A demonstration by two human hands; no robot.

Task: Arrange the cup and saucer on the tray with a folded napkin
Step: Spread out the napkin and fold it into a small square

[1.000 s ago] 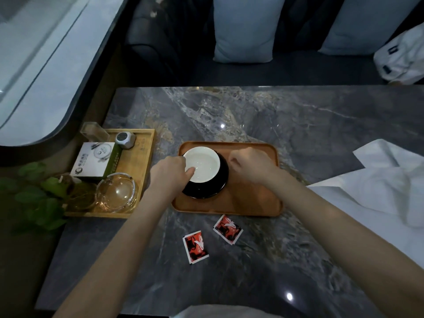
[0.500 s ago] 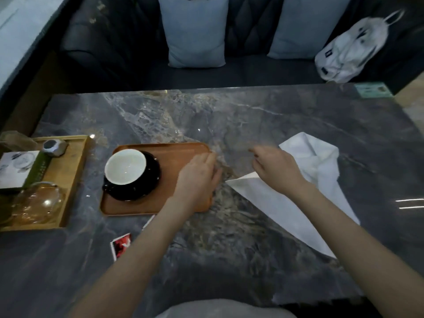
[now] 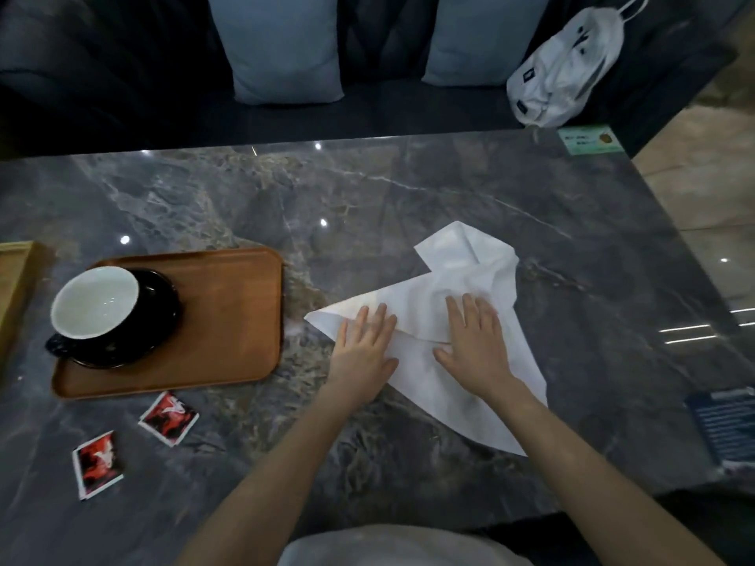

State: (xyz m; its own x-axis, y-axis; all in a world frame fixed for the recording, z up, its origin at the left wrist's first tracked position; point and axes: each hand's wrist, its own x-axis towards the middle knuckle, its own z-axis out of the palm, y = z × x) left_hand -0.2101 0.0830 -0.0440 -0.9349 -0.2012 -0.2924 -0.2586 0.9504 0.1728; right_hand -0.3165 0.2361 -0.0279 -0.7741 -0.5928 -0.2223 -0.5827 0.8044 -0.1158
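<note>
Pressing flat, fingers spread, left hand [image 3: 365, 345] and right hand [image 3: 476, 341] on the rumpled white cloth napkin [image 3: 457, 279] mid-table, white-lined black cup [image 3: 96, 302] on black saucer [image 3: 163, 308] at the brown wooden tray [image 3: 228, 320]'s left end, near the grey marble table [image 3: 408, 189]'s left edge

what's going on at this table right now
A person is working on a white napkin on the marble table, with the left hand and right hand both pressed flat on it. The napkin is still loose and crumpled at its far end, not yet neatly folded. To the left, the cup sits on its black saucer on the wooden tray. Two red packets lie on the table near the tray.
</note>
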